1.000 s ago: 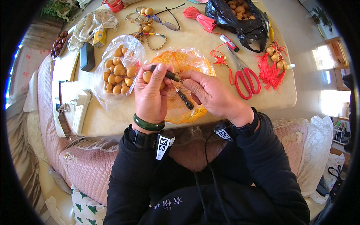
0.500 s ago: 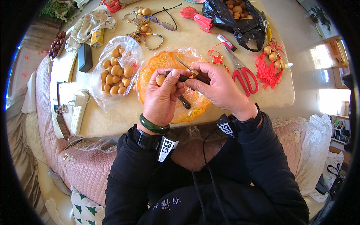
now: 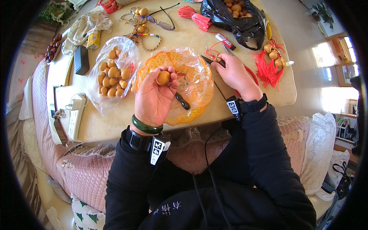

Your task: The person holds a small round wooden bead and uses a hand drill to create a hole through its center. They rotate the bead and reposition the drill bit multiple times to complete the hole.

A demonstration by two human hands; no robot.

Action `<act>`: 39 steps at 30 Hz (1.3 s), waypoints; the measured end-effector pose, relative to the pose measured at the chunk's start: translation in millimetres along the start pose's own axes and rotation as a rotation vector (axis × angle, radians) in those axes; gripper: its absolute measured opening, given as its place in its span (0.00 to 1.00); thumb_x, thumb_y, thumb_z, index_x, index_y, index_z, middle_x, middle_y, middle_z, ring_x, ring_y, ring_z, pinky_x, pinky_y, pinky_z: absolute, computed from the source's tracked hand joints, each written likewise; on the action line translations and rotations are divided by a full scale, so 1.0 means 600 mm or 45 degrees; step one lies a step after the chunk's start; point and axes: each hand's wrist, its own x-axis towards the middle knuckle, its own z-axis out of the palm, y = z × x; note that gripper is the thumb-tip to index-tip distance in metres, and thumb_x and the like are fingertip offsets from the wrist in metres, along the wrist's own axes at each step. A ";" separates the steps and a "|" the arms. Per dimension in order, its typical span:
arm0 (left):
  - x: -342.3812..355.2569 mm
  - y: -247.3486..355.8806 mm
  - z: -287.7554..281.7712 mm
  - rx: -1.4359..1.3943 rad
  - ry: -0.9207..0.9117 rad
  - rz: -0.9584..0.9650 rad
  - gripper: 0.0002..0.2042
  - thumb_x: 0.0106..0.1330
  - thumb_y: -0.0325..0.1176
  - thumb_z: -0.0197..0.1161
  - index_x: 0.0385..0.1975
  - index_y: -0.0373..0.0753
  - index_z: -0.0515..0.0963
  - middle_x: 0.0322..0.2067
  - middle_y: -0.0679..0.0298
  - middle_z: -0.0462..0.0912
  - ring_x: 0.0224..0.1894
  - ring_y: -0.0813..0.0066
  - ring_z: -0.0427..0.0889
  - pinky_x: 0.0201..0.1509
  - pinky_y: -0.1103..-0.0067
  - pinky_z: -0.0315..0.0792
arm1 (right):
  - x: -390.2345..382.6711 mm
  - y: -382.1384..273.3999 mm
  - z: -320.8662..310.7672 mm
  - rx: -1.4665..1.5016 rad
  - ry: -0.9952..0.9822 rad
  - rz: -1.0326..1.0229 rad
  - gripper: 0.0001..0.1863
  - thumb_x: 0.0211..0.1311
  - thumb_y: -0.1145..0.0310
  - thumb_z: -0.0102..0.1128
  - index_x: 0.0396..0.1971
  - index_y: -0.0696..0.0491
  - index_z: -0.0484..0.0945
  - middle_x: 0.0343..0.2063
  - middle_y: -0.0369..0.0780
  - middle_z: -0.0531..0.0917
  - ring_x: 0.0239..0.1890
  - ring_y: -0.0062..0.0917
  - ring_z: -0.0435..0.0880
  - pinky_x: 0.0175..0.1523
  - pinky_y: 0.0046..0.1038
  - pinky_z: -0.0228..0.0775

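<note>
near centre, the left hand (image 3: pixel 154 96) holds a small tan gourd (image 3: pixel 163 78) over an orange basket (image 3: pixel 193 114); right of centre, the right hand (image 3: pixel 237 74) grips a dark tool (image 3: pixel 207 59).

Here it is, near and low: white lettering (image 3: pixel 176 205) across the black drawstring top (image 3: pixel 180 196), Chinese characters with small Latin letters among them. Over to the left wrist, where a white tag (image 3: pixel 158 149) carries black square code patterns with faint lettering beneath; the right wrist's tag (image 3: pixel 233 107) shows similar patterns. Far right, a red-and-black stick (image 3: pixel 227 43) wears a white label, its print too small to read.
</note>
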 end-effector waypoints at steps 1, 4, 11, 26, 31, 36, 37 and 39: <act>0.000 -0.001 -0.002 -0.009 -0.010 -0.004 0.08 0.75 0.36 0.53 0.41 0.37 0.72 0.42 0.59 0.79 0.45 0.68 0.80 0.49 0.74 0.78 | -0.002 -0.008 0.003 -0.018 0.016 -0.035 0.15 0.63 0.64 0.62 0.39 0.61 0.78 0.32 0.53 0.83 0.37 0.48 0.83 0.42 0.41 0.74; 0.002 0.000 -0.007 -0.050 -0.018 0.015 0.10 0.77 0.37 0.51 0.41 0.37 0.72 0.43 0.58 0.79 0.48 0.65 0.80 0.53 0.73 0.77 | -0.017 -0.053 -0.002 0.085 0.204 -0.091 0.15 0.64 0.69 0.59 0.46 0.61 0.70 0.35 0.53 0.82 0.38 0.47 0.83 0.43 0.40 0.75; 0.010 0.010 -0.015 -0.085 -0.017 0.121 0.12 0.78 0.40 0.48 0.42 0.36 0.72 0.47 0.56 0.79 0.53 0.62 0.78 0.57 0.70 0.74 | -0.079 -0.146 -0.010 0.500 -0.184 -0.363 0.14 0.66 0.77 0.60 0.50 0.58 0.75 0.40 0.41 0.83 0.41 0.18 0.82 0.47 0.22 0.74; 0.007 0.009 -0.010 -0.028 0.031 0.159 0.15 0.78 0.40 0.47 0.50 0.33 0.69 0.54 0.54 0.76 0.59 0.62 0.76 0.60 0.68 0.73 | -0.090 -0.160 0.016 0.410 -0.194 -0.354 0.14 0.61 0.74 0.65 0.44 0.57 0.71 0.31 0.45 0.83 0.35 0.32 0.87 0.41 0.27 0.77; 0.007 0.009 -0.014 -0.032 -0.013 0.154 0.16 0.78 0.40 0.47 0.51 0.33 0.69 0.54 0.54 0.77 0.59 0.63 0.76 0.60 0.68 0.73 | -0.091 -0.158 0.022 0.483 -0.164 -0.363 0.14 0.60 0.75 0.65 0.42 0.56 0.70 0.31 0.46 0.82 0.36 0.37 0.86 0.40 0.31 0.77; 0.008 0.010 -0.014 -0.031 -0.007 0.157 0.15 0.78 0.40 0.47 0.50 0.33 0.69 0.54 0.54 0.77 0.60 0.63 0.76 0.60 0.68 0.72 | -0.090 -0.159 0.021 0.505 -0.155 -0.358 0.13 0.59 0.76 0.65 0.40 0.56 0.70 0.31 0.47 0.81 0.35 0.41 0.85 0.38 0.33 0.76; 0.008 0.010 -0.014 -0.029 -0.004 0.157 0.15 0.78 0.40 0.47 0.50 0.33 0.69 0.54 0.54 0.77 0.60 0.63 0.76 0.61 0.68 0.72 | -0.090 -0.159 0.022 0.494 -0.159 -0.357 0.13 0.58 0.76 0.65 0.40 0.56 0.70 0.30 0.47 0.81 0.35 0.42 0.85 0.38 0.33 0.76; 0.007 0.010 -0.013 -0.024 -0.001 0.158 0.16 0.78 0.40 0.47 0.51 0.33 0.69 0.54 0.54 0.77 0.60 0.63 0.76 0.61 0.68 0.72 | -0.089 -0.158 0.022 0.482 -0.157 -0.359 0.13 0.58 0.77 0.65 0.40 0.56 0.70 0.30 0.47 0.81 0.34 0.42 0.85 0.37 0.33 0.76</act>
